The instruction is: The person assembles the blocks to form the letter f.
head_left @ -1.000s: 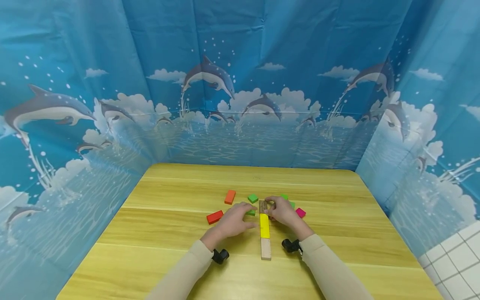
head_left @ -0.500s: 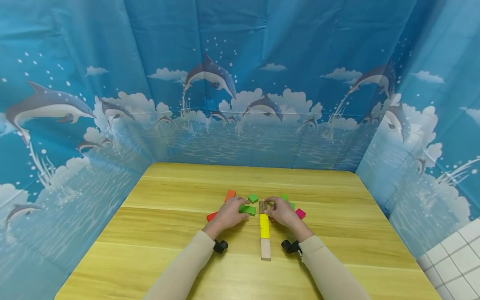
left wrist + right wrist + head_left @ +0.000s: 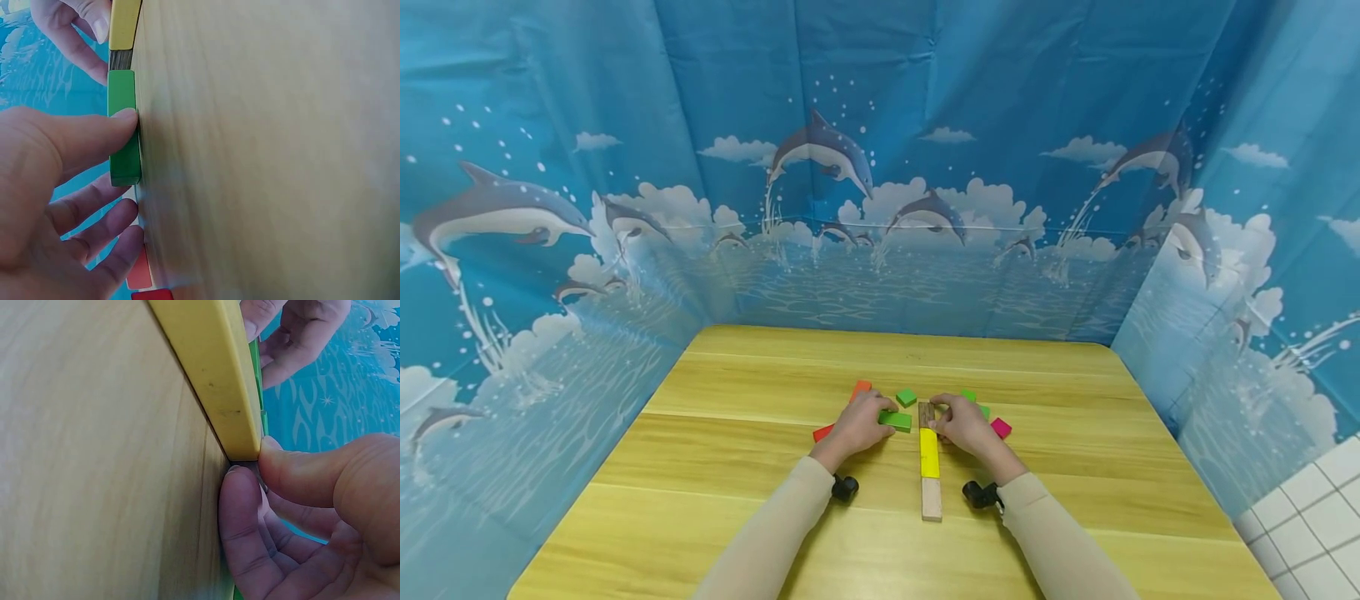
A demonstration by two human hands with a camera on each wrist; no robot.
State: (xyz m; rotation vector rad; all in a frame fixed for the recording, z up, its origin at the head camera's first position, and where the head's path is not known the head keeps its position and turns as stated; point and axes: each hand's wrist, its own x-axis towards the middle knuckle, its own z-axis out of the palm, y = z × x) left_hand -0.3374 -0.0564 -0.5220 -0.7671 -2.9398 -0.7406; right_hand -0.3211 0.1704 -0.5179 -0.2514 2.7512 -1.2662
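1. Green block: on the table, at 9 o'clock of the dark brown block, a narrow gap between them.
2. Your left hand pinches the green block at its 9 o'clock end, thumb on the near side; your other fingers spread loosely.
3. Your right hand comes in from 4 o'clock, with thumb and index finger narrow, holding the dark brown block.
4. From the dark brown block, a row runs straight toward 6 o'clock: yellow block, then pale wood block, end to end.
5. A small green block lies near the dark brown block, at 10 o'clock.
6. Around your left hand, an orange block sits at 12 o'clock and a red block at 9, both partly hidden.
7. Around your right hand, you have one green piece at 12 o'clock, another green piece at 2 and a magenta block at 3.
8. A blue dolphin curtain hangs beyond the table's 12 o'clock edge.
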